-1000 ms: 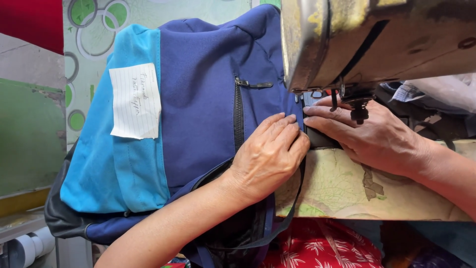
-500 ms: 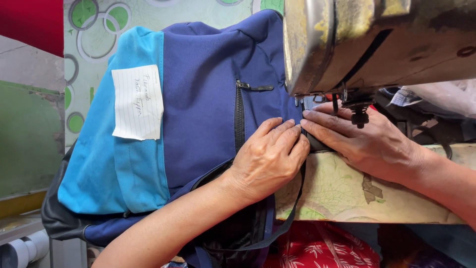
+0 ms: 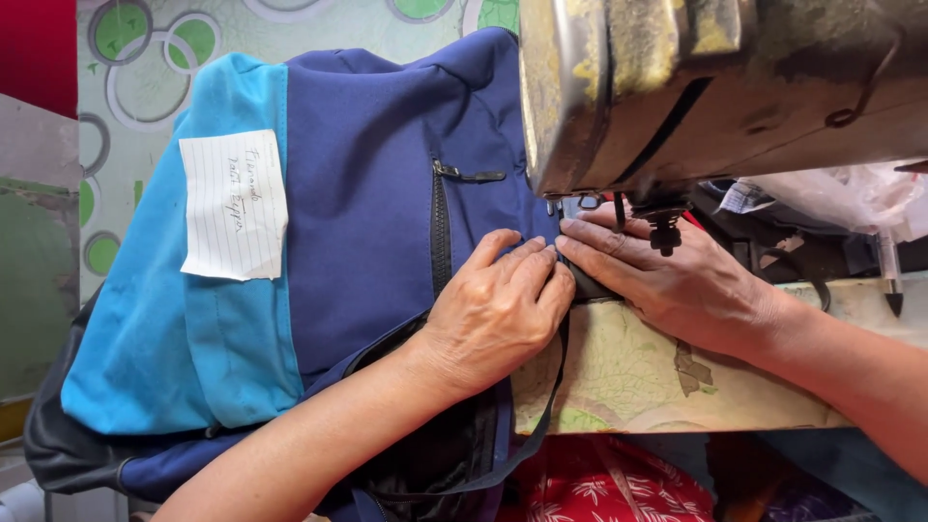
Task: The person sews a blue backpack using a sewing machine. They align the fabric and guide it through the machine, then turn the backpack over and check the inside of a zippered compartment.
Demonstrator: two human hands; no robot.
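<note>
A blue backpack (image 3: 338, 232), dark blue with a light blue panel, lies across the sewing table with a black zipper (image 3: 442, 227) down its middle. A lined paper note (image 3: 234, 205) is stuck to the light blue panel. My left hand (image 3: 498, 309) lies flat on the dark fabric beside the zipper, fingers together. Just under the needle (image 3: 665, 232) of an old metal sewing machine (image 3: 715, 87), my right hand (image 3: 677, 280) presses the bag's edge down. The fingertips of both hands meet at the seam.
The table top (image 3: 628, 377) is covered in a worn patterned sheet. A black strap (image 3: 541, 425) hangs off the front edge. Red patterned cloth (image 3: 590, 483) lies below. White plastic (image 3: 841, 193) sits behind the machine. A wall with green circles (image 3: 145, 48) stands at the back.
The bag and both hands have shifted slightly; my hands stay pressed on the fabric at the needle.
</note>
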